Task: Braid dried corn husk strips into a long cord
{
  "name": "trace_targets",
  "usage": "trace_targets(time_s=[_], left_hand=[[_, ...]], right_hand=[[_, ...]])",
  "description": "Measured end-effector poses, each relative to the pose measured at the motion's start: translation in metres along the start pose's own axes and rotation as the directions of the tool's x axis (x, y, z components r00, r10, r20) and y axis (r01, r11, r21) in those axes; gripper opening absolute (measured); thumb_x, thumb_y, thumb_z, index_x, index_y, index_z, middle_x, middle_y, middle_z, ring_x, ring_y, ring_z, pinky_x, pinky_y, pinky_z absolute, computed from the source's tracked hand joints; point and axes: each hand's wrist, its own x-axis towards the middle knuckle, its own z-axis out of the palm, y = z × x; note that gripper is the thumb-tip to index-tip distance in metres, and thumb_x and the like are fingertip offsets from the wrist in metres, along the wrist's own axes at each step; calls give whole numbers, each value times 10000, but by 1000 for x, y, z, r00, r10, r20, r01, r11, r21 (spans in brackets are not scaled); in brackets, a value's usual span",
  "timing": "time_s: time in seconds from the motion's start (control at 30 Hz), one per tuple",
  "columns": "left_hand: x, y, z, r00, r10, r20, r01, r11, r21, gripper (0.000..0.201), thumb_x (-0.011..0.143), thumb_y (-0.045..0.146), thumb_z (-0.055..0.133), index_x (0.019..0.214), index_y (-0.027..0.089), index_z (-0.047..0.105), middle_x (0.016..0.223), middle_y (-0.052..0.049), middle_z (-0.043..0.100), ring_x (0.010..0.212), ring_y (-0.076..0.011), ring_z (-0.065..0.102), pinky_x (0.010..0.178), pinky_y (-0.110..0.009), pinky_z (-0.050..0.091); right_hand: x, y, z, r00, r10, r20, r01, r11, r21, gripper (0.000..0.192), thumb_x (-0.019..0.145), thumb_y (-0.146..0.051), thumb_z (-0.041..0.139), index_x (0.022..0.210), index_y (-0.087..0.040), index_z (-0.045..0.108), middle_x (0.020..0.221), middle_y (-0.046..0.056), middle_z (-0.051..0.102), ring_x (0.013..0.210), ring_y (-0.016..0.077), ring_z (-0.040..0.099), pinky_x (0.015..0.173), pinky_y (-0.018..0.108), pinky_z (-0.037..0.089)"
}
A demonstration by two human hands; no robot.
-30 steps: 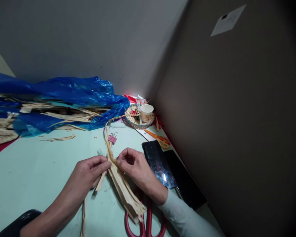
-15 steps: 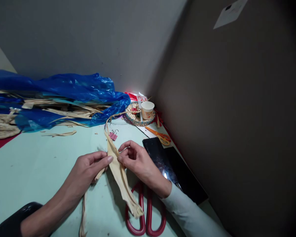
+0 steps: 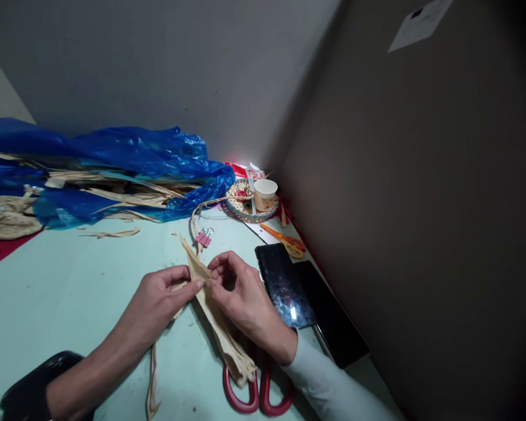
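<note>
- Where the head view looks down on the pale green tabletop (image 3: 70, 292), both hands meet near its middle over a bundle of flat, tan dried-leaf strips (image 3: 221, 327).
- Left hand (image 3: 155, 304): its fingers are drawn in narrow, thumb and forefinger pinching the upper part of the bundle from the left.
- Right hand (image 3: 241, 295): fingers curled in, fingertips pinching the same strips from the right, just across from the left fingertips; a pale grey sleeve (image 3: 328, 386) covers the forearm.
- From the pinch the bundle runs down toward the near edge, its frayed end lying over the red-handled scissors (image 3: 256, 394); a short pointed tip sticks up beyond the fingers.
- A single loose strip (image 3: 152, 380) lies under the left wrist, toward the near edge.
- Beyond the hands, a thin braided cord (image 3: 196, 213) curves toward the far edge, with a pink binder clip (image 3: 203, 238) on it.
- Beside the right hand, toward the right edge, lies a black glossy phone (image 3: 284, 286).
- Farther back on the right sit small orange-handled scissors (image 3: 287, 242) and a round woven tray (image 3: 245, 210) carrying a white paper cup (image 3: 265, 195).
- Along the far left edge, a crumpled blue plastic sheet (image 3: 127, 155) wraps more dried strips.
- A dark wall stands along the right edge.
</note>
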Motion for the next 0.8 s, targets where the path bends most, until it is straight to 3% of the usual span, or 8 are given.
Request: trace_targets(time_s=[0.2, 0.33, 0.53, 0.8], left_hand=[[0, 0, 0, 1000, 8, -8, -9, 999, -31, 309, 577, 327, 868, 843, 194, 783, 751, -16, 787, 712, -197, 676, 684, -255, 525], [2, 0, 1, 999, 36, 1, -36, 999, -31, 292, 568, 288, 875, 832, 200, 788, 738, -2, 779, 677, -175, 647, 703, -251, 531], [2, 2, 4, 1000, 5, -30, -5, 1000, -7, 245, 537, 232, 860, 763, 207, 769, 633, 46, 714, 653, -153, 616, 611, -200, 482], [2, 1, 3, 998, 50, -29, -48, 997, 66, 243, 569, 260, 804, 801, 205, 754, 752, 11, 771, 695, -189, 644, 688, -258, 500]], right_hand=[[-4, 1, 3, 1000, -4, -21, 5, 1000, 24, 168, 805, -173, 616, 966, -184, 571, 780, -13, 602, 686, 129, 550, 655, 248, 451], [-4, 6, 6, 999, 43, -25, -40, 991, 127, 167, 791, -186, 641, 941, -186, 569, 755, -23, 577, 676, 126, 532, 632, 241, 433], [-1, 2, 5, 994, 91, -63, -79, 983, 165, 181, 735, -128, 616, 898, -180, 557, 741, -28, 552, 676, 121, 508, 635, 239, 413], [0, -2, 9, 989, 131, -67, -119, 980, 162, 169, 703, -123, 611, 846, -187, 549, 703, -38, 540, 646, 118, 506, 611, 234, 411]])
